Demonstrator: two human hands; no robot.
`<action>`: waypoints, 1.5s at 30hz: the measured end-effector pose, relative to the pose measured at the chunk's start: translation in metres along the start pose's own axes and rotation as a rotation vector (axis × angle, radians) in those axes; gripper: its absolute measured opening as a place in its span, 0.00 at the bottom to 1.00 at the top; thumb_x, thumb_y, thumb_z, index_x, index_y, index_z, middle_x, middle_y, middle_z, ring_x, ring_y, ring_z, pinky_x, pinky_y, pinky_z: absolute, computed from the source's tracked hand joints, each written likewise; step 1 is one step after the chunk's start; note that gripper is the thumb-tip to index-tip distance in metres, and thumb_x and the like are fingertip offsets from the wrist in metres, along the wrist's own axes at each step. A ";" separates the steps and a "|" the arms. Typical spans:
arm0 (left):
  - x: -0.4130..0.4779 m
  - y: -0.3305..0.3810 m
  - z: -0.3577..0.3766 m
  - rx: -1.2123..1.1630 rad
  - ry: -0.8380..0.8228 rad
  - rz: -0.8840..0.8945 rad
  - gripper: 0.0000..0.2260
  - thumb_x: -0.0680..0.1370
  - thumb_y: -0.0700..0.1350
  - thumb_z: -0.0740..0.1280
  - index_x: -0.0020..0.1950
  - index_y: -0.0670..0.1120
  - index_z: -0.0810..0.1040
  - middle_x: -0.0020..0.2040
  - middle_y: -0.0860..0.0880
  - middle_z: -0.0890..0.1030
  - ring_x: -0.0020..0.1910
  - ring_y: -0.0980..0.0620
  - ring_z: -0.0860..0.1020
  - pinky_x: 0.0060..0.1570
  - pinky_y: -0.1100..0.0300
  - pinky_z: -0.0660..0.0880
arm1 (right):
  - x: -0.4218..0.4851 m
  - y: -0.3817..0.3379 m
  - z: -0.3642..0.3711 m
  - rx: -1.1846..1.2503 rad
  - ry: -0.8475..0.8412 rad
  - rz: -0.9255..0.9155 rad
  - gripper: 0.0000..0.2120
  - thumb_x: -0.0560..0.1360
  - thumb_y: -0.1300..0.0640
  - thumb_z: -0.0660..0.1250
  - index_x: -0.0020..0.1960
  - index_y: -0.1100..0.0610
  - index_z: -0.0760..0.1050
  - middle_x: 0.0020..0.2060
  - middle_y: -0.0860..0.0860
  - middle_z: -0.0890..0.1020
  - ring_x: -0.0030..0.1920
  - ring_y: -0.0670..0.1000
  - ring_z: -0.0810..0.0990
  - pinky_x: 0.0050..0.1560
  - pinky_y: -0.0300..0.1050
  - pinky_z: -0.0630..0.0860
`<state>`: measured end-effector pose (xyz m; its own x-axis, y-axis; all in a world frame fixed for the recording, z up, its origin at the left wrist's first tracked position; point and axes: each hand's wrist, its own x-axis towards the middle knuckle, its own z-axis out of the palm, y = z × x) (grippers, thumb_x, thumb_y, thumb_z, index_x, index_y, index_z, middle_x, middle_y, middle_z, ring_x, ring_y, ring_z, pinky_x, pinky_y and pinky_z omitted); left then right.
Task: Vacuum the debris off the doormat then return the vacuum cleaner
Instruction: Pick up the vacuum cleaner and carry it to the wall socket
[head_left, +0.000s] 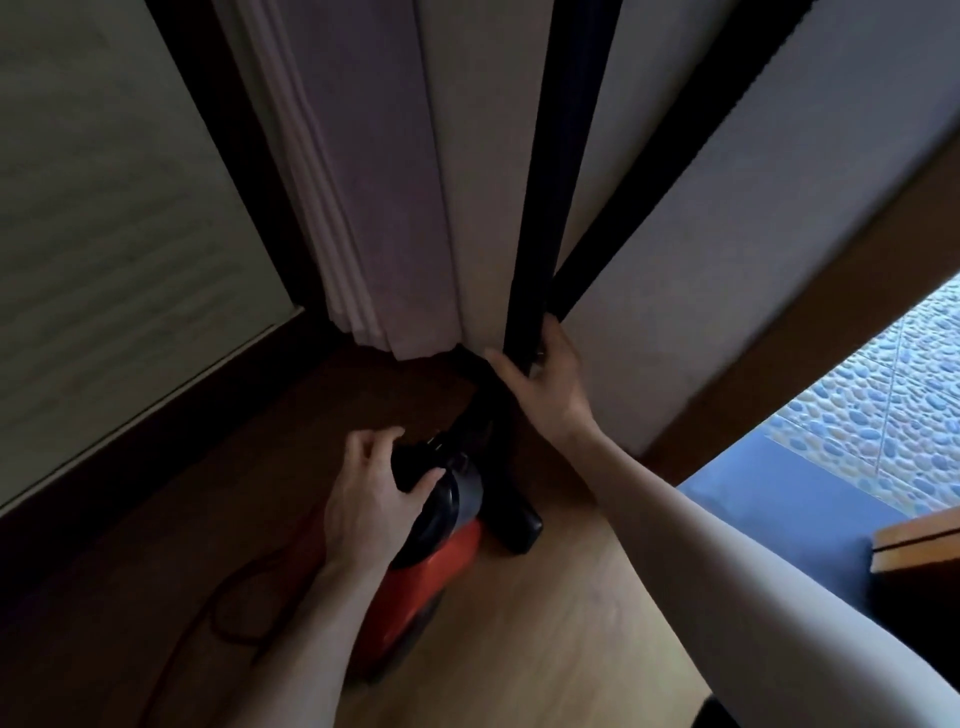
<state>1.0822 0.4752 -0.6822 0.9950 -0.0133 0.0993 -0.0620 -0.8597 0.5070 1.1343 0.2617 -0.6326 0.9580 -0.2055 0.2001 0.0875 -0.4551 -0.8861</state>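
From the head view, the vacuum cleaner (447, 540), a red-orange body with a black top, sits on the wooden floor (545, 639) close to the foot of a pale curtain (363, 208) in a dim corner. The left grip (374, 493) comes in from below and is clenched round the black handle on top of the vacuum cleaner, with the thumb on the near side and the fingers curled over the far side. A black hose (478, 410) curves up from the top of the machine toward the curtain's hem. There it meets the wand (550, 208), a dark tube standing nearly upright against the curtain and wall. The right grip (540, 374) reaches across from the right with a bare forearm and grasps the wand near its lower end, with the thumb on the left of the tube and the fingers wrapped round the right. A black floor nozzle (519, 525) lies on the floor just right of the vacuum cleaner's body, touching or nearly touching it. A thin cord (244, 603) loops over the floor to the left of the machine, in shadow. To the right, past a wooden edge, lies a blue-grey strip (779, 509), and beyond it a floor of blue pebble tiles (883, 410). Whether the strip is the doormat cannot be told. A wooden block (919, 540) shows at the right edge.
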 end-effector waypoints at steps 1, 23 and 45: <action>0.002 -0.002 0.001 -0.002 -0.013 -0.028 0.23 0.70 0.61 0.73 0.60 0.51 0.78 0.56 0.52 0.77 0.51 0.51 0.80 0.39 0.59 0.74 | 0.002 -0.001 0.003 0.046 -0.014 0.020 0.25 0.78 0.49 0.75 0.71 0.54 0.71 0.60 0.46 0.80 0.60 0.43 0.79 0.53 0.26 0.74; 0.008 -0.030 0.005 -0.063 -0.342 -0.130 0.25 0.74 0.67 0.64 0.55 0.48 0.81 0.51 0.49 0.83 0.50 0.48 0.82 0.48 0.56 0.80 | -0.012 -0.017 0.031 0.385 -0.063 0.093 0.20 0.76 0.57 0.77 0.48 0.74 0.74 0.37 0.59 0.75 0.40 0.52 0.76 0.43 0.45 0.74; 0.003 0.042 -0.164 -0.135 -0.253 -0.088 0.18 0.77 0.62 0.65 0.50 0.48 0.82 0.48 0.51 0.84 0.47 0.53 0.83 0.43 0.61 0.78 | -0.002 -0.166 -0.020 0.314 -0.026 0.047 0.18 0.76 0.58 0.76 0.35 0.59 0.70 0.30 0.54 0.73 0.31 0.49 0.73 0.30 0.44 0.70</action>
<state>1.0698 0.5229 -0.5201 0.9839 -0.0833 -0.1582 0.0322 -0.7880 0.6148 1.1124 0.3207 -0.4779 0.9692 -0.1963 0.1488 0.1193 -0.1547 -0.9807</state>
